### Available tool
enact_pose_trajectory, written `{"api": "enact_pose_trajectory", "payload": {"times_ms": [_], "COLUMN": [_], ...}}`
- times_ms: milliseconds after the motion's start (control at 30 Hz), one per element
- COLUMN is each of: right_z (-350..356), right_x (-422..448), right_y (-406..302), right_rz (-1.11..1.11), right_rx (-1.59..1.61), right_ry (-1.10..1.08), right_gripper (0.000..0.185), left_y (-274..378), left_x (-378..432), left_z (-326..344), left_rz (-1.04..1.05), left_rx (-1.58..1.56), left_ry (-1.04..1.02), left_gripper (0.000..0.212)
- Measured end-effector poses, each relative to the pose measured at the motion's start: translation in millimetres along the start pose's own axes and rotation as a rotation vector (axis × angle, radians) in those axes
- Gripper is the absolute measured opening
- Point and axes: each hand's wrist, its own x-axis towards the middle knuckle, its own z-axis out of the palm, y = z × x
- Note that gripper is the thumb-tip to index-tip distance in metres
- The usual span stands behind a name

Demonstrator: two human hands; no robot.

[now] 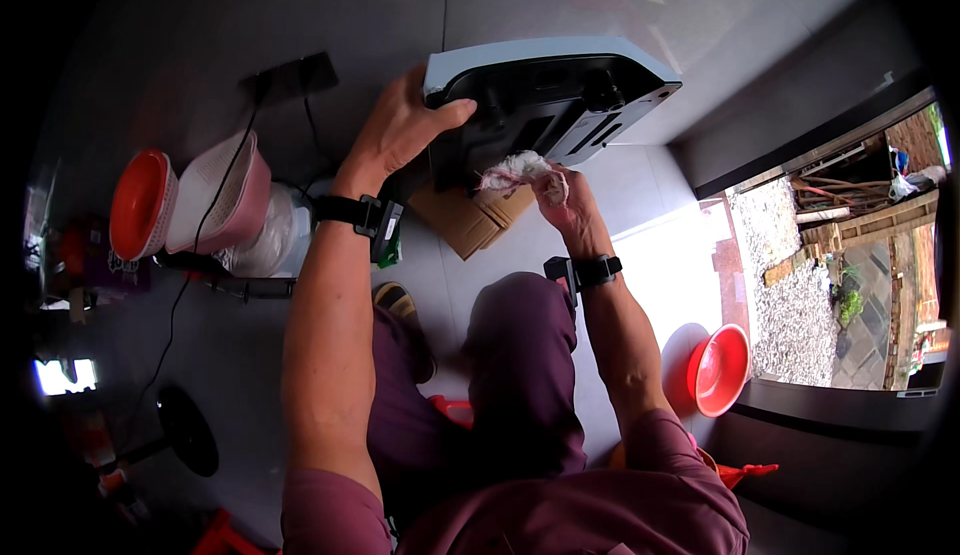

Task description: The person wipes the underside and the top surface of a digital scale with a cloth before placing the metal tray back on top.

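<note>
In front of me a boxy appliance (551, 50) is tilted so that its black underside shows, with slots and round feet; its front edge is pale grey-blue. My left hand (397, 125) grips its left edge, thumb on the underside and fingers hidden behind. A crumpled white and pinkish cloth (517, 170) is held in my right hand (566, 202), just below the underside. Whether the cloth touches the appliance I cannot tell. Below it, a folded piece of brown cardboard (465, 221) lies on the floor, partly covered.
At the left stand a pink-and-white plastic basket (255, 195), an orange-red basket (137, 206) and a transparent plastic bag (262, 243). A black cord (176, 315) runs past them. A red basin (724, 371) sits by the open doorway (795, 285) at the right. My knees are below the hands.
</note>
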Motion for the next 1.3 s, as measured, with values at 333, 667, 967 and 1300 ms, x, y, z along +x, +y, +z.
{"api": "enact_pose_trajectory", "payload": {"times_ms": [333, 667, 967, 1300], "right_z": [88, 114, 135, 124], "right_x": [-93, -113, -115, -113], "right_y": [6, 10, 51, 20], "right_rz": [-0.299, -1.586, -1.465, -1.552], "right_rx": [-0.258, -1.678, -1.832, -1.897], "right_ry": [-0.166, 0.131, -0.285, 0.02], "right_gripper": [0.022, 0.041, 0.054, 0.055], "left_y": [2, -1, 7, 13], "left_x": [-3, -1, -4, -4], "left_z": [2, 2, 1, 4], "left_rz": [0.005, -0.046, -0.026, -0.071], "left_rx": [-0.011, 0.03, 0.013, -0.037], "left_ry": [0.012, -0.018, 0.02, -0.018], "left_gripper": [0.056, 0.062, 0.061, 0.055]}}
